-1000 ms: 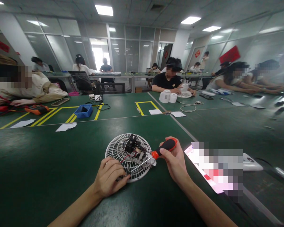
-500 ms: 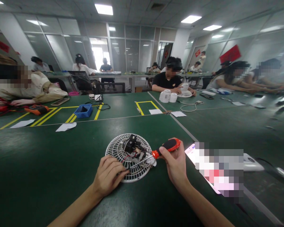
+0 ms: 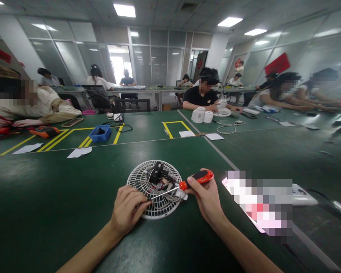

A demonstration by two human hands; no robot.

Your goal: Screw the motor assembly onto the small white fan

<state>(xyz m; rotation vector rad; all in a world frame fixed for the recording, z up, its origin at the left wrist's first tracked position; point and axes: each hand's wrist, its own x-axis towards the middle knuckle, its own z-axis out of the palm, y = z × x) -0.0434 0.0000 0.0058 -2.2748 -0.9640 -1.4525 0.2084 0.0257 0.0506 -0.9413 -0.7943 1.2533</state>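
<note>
A round white fan grille (image 3: 142, 178) lies flat on the green table (image 3: 45, 197) in front of me, with a black motor and coloured wires (image 3: 160, 178) on top of it. My left hand (image 3: 127, 210) is curled over the grille's near edge, fingers pinching at the wires. My right hand (image 3: 206, 197) grips a screwdriver with a red and black handle (image 3: 197, 177). Its metal shaft slants left and down, the tip reaching the wires beside my left fingers.
A blurred flat device (image 3: 258, 204) and a white part (image 3: 302, 195) lie at my right. Farther off are a blue tray (image 3: 100, 133), paper slips, yellow floor-tape markings and white fan parts (image 3: 201, 115). Several other people sit working around the tables.
The screwdriver has swung flatter and its tip has slid left toward my left fingers. My left hand has shifted slightly back and left on the grille's edge.
</note>
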